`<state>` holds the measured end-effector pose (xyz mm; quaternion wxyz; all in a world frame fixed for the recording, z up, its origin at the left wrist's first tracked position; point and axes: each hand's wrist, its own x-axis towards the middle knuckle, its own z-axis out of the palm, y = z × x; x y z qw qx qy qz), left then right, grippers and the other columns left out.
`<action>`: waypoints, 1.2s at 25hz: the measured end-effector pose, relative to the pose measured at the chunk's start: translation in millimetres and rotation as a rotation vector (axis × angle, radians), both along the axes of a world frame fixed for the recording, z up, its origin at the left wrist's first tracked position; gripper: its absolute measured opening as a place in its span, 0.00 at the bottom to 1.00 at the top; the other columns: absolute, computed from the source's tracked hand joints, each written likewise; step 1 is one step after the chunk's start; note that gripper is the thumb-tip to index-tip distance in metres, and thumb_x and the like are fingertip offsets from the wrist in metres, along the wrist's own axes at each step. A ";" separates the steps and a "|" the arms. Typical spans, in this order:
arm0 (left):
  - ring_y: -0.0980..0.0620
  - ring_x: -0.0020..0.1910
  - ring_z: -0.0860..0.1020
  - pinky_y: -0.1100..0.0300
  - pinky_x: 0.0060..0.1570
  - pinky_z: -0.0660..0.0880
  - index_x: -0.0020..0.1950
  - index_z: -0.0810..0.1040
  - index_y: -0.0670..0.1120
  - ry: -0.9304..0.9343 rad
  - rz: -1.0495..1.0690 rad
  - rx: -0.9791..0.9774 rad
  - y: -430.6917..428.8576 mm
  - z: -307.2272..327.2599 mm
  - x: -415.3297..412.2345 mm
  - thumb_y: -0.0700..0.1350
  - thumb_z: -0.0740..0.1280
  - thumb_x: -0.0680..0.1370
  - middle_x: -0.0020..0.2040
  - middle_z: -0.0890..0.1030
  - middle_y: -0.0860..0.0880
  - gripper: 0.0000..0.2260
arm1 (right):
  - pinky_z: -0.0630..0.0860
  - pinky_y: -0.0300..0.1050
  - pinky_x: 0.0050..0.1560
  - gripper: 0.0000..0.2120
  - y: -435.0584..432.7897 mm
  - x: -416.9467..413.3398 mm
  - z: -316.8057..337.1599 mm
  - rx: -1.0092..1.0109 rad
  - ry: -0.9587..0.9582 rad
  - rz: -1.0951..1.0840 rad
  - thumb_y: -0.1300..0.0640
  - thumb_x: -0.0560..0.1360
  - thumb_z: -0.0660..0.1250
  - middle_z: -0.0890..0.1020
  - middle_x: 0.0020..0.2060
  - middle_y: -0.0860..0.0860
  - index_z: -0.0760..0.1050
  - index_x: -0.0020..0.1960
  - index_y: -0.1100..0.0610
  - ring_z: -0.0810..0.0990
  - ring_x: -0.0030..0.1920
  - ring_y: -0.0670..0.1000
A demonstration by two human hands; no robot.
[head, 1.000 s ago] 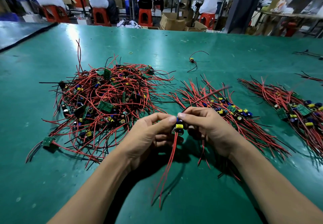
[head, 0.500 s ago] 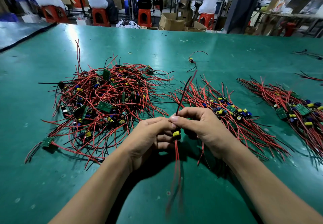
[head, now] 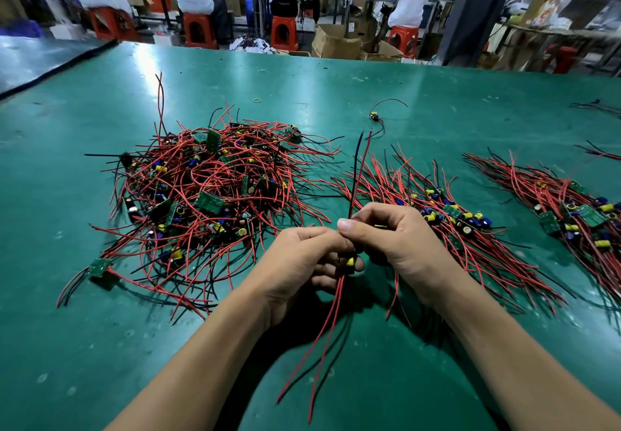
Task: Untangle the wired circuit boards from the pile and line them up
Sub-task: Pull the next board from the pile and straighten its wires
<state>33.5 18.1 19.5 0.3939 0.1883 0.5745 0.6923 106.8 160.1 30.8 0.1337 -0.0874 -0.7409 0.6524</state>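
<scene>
A tangled pile (head: 208, 195) of small green circuit boards with red and black wires lies on the green table at the left. Both hands meet above the table's middle, holding one wired board (head: 349, 261) with a yellow part. My left hand (head: 302, 262) grips it from the left, and my right hand (head: 396, 242) pinches its upper red and black wires (head: 358, 168), which stand up and away from me. Its two lower red wires (head: 322, 336) hang toward me. A lined-up row of boards (head: 447, 215) lies just right of my hands.
A second lined-up row (head: 578, 212) lies at the far right. One lone wired part (head: 374, 116) and a small rubber band (head: 257, 100) lie farther back. The green table (head: 100, 346) stretches wide; people sit on orange stools (head: 282, 32) beyond its far edge.
The held board's upper wires swung from pointing right to standing upright, away from me. The hanging red wires shifted slightly and settled. Both hands stayed close together in the middle.
</scene>
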 end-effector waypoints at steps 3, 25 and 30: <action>0.46 0.31 0.81 0.63 0.29 0.75 0.43 0.81 0.41 -0.022 0.006 -0.020 -0.2 0.0 -1.3 0.43 0.69 0.67 0.35 0.83 0.41 0.09 | 0.62 0.34 0.26 0.08 -1.2 0.1 0.3 0.002 0.004 0.006 0.51 0.70 0.75 0.75 0.28 0.47 0.81 0.37 0.54 0.66 0.26 0.43; 0.46 0.31 0.83 0.64 0.28 0.75 0.32 0.76 0.46 0.085 0.040 0.040 2.2 -3.6 4.5 0.36 0.67 0.77 0.35 0.83 0.41 0.13 | 0.71 0.39 0.24 0.11 -5.6 -2.8 -3.6 -0.308 -0.101 -0.056 0.51 0.65 0.78 0.77 0.30 0.54 0.77 0.35 0.53 0.71 0.25 0.48; 0.53 0.27 0.72 0.66 0.29 0.71 0.36 0.75 0.40 0.228 -0.042 0.017 -2.2 -3.1 5.6 0.34 0.68 0.76 0.30 0.75 0.46 0.09 | 0.63 0.33 0.21 0.13 -1.1 -4.3 -5.9 -0.293 -0.197 -0.133 0.56 0.71 0.77 0.68 0.23 0.51 0.75 0.32 0.53 0.63 0.20 0.45</action>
